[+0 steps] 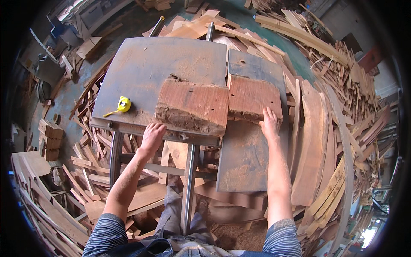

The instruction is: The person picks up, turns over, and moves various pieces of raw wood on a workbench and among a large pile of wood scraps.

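Observation:
Two thick reddish wood pieces lie side by side on a dusty machine table (180,55). The larger left piece (195,96) has a rough, bark-like near edge; the right piece (252,94) rests on the narrower table section (244,158), and a gap parts the two. My left hand (153,136) is closed, its fingers curled at the table's front edge beside the left piece's near corner. At the near right corner of the right piece, my right hand (269,122) grips it, fingers on top and thumb at the near edge. Any blade in the gap is not visible.
A yellow tape measure (123,104) lies on the table's left part. Long boards (312,145) lean close along the right side. Heaps of offcuts (338,81) surround the table, with stacked blocks (50,132) at the left. A metal leg (189,188) stands near my legs.

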`<control>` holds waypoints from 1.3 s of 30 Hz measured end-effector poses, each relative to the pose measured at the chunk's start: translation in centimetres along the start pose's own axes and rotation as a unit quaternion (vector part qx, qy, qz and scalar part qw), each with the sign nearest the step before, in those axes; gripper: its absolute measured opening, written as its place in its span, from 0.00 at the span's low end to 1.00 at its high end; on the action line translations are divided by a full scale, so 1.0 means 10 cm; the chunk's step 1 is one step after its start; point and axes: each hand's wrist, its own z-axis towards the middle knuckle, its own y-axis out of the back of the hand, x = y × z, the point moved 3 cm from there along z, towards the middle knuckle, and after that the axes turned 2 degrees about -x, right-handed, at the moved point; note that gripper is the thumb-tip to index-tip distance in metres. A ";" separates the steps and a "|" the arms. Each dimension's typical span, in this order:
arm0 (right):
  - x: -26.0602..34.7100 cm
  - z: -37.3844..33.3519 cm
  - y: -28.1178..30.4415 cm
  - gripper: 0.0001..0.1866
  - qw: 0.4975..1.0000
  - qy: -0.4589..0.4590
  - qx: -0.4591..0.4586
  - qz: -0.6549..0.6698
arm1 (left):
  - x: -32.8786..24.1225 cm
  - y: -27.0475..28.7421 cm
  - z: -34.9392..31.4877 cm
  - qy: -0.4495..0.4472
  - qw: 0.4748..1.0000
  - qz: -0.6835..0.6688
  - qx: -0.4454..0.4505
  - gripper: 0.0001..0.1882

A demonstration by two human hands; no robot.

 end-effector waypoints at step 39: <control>-0.33 1.40 -0.58 0.22 0.995 0.045 -0.071 0.045 | -1.06 0.40 -3.48 0.066 0.965 -0.083 0.241 0.20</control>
